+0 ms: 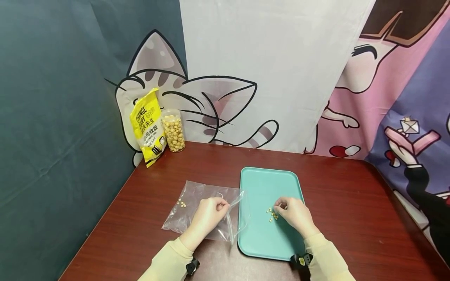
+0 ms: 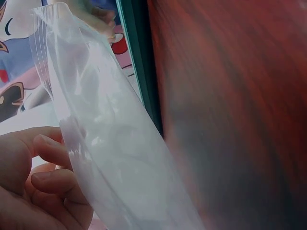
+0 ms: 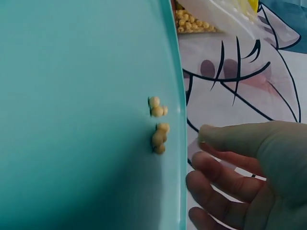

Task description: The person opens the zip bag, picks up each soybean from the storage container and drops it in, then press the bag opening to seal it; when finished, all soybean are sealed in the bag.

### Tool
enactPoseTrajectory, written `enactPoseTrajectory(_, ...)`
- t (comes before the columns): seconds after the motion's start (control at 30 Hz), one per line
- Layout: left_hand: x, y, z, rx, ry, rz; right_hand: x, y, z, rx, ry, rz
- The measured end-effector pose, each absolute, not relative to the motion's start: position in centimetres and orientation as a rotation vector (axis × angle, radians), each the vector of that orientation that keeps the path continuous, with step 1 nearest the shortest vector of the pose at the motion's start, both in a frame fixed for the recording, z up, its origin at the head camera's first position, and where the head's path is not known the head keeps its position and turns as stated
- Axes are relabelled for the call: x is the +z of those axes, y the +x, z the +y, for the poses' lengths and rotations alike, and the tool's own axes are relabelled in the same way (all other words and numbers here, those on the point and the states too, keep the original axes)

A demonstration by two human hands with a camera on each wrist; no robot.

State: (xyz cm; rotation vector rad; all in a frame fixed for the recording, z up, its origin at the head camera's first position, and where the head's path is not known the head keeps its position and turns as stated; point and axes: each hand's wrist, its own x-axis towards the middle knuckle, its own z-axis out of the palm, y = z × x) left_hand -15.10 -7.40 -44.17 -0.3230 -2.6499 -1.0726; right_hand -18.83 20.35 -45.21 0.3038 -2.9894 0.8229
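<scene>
My left hand (image 1: 210, 212) pinches the edge of a clear plastic zip bag (image 1: 204, 189) near its mouth, holding that side up off the table. A few small round yellow pieces (image 1: 181, 203), like beans, lie at the bag's far left part. In the left wrist view the bag's clear film (image 2: 105, 120) rises beside curled fingers (image 2: 55, 182). My right hand (image 1: 294, 212) hovers over the turquoise tray (image 1: 268, 183), right beside a small cluster of the yellow pieces (image 3: 158, 139). Its thumb and fingers are loosely bent and apart, with nothing between them.
A clear jar (image 1: 173, 130) of yellow pieces and a yellow and white snack packet (image 1: 149, 127) stand at the table's back left corner. Cartoon-printed cloth (image 1: 281, 58) hangs behind the brown table (image 1: 337, 203). The bag's mouth overlaps the tray's left rim.
</scene>
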Motion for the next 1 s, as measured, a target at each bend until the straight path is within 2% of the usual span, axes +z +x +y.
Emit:
enactPoseTrajectory(0.3,-44.2,-15.0,-7.3,-1.077,-0.336,-2.661,-45.6,-17.5,18.3,0.870,0.430,-2.827)
enactPoseTrajectory(0.7,-44.2,-14.7,-7.2,-1.078,-0.348,-2.643,-43.7,-15.2,14.8,1.005,0.681,-2.697)
enactPoseTrajectory(1.0,-43.9,-14.7,-7.0,-1.074,-0.333,-2.647,-44.0,-15.3,13.6,0.986,0.734,-2.695)
